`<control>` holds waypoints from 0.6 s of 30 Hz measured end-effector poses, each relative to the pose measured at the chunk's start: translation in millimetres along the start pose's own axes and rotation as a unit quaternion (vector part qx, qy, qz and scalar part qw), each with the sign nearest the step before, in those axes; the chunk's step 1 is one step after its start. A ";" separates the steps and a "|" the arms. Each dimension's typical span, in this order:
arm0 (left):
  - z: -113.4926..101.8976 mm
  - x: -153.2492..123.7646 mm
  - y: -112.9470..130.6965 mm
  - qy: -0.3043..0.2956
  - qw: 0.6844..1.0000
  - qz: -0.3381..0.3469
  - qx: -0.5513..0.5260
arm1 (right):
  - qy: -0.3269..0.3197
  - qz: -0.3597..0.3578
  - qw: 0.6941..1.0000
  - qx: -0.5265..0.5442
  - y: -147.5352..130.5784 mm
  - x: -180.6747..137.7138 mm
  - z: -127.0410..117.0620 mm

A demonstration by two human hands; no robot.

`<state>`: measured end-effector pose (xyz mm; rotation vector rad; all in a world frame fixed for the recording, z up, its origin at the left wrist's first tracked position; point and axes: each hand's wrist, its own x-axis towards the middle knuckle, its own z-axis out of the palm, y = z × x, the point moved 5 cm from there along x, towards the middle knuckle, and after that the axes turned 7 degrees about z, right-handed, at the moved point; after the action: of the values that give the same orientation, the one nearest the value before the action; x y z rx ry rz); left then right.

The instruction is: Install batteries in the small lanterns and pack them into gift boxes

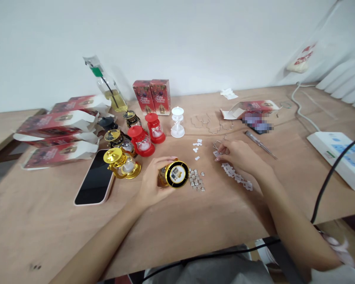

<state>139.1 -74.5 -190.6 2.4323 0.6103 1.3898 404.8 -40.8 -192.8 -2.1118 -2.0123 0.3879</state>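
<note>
My left hand is wrapped round a small gold and black lantern. It lies tipped on its side, with its round underside facing me and the recess in the base exposed. Just right of it lies a loose pile of silver button cells. My right hand pinches a small white plastic piece at the far end of a row of similar white pieces; the fingers partly cover it. A few more white tabs lie between the hands.
Gold, red and black lanterns and a white lantern frame stand beyond my left hand. A phone and red boxes are left. Bent wires, a screwdriver and a power strip are right.
</note>
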 end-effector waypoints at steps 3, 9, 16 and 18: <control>0.0 0.0 0.1 0.001 1.000 -0.002 -0.004 | 0.003 -0.006 1.000 -0.001 -0.8 -0.3 0.6; -0.2 0.3 0.5 0.001 1.000 0.002 -0.002 | -0.011 -0.036 0.999 0.036 -8.4 -2.9 -0.4; -0.5 0.6 0.2 -0.002 1.000 -0.002 0.007 | -0.018 -0.047 0.997 0.062 -8.5 -1.4 3.6; -0.6 0.8 0.6 -0.001 1.000 0.000 0.007 | -0.019 -0.043 0.997 0.068 -8.0 -0.5 4.7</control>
<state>139.1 -74.7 -189.5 2.4442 0.6226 1.3861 395.7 -41.0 -194.7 -1.9447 -2.0262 0.5386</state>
